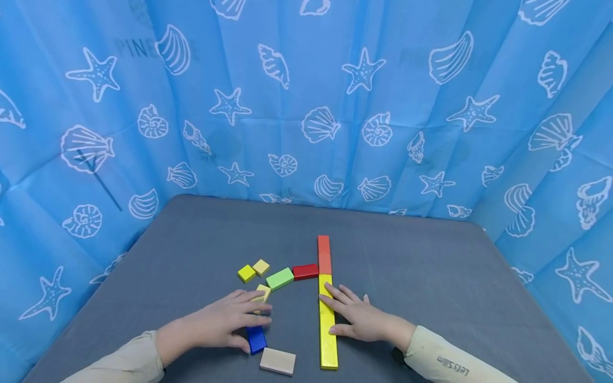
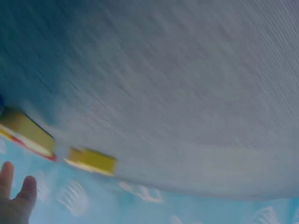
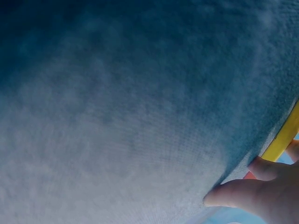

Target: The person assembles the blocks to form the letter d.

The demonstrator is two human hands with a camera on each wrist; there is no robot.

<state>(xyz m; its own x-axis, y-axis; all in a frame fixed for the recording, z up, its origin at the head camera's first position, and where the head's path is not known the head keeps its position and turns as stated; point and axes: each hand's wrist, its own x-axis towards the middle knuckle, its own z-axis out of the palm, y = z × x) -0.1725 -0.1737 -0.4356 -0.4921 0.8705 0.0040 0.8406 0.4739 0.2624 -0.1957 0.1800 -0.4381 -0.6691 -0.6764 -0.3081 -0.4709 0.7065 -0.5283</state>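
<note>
My left hand (image 1: 222,320) spreads its relaxed fingers over a pale yellow block (image 1: 263,291), hiding part of it. Its thumb lies beside a blue block (image 1: 256,339). In the left wrist view only two fingers (image 2: 25,192) show at the lower left corner. Fingertips of my right hand (image 1: 360,317) rest on a long yellow strip (image 1: 328,348), loosely extended, with the thumb at its right edge. An orange-red block (image 1: 324,254) continues that strip at the far end. From its side a dark red block (image 1: 305,272) and a light green block (image 1: 280,279) curve leftward.
A beige block (image 1: 278,361) lies in front of the blue one. Two small yellow blocks, one bright (image 1: 246,273) and one pale (image 1: 261,267), sit behind my left hand. The grey table (image 1: 407,255) backs onto a blue curtain (image 1: 287,106) with sea-shell prints.
</note>
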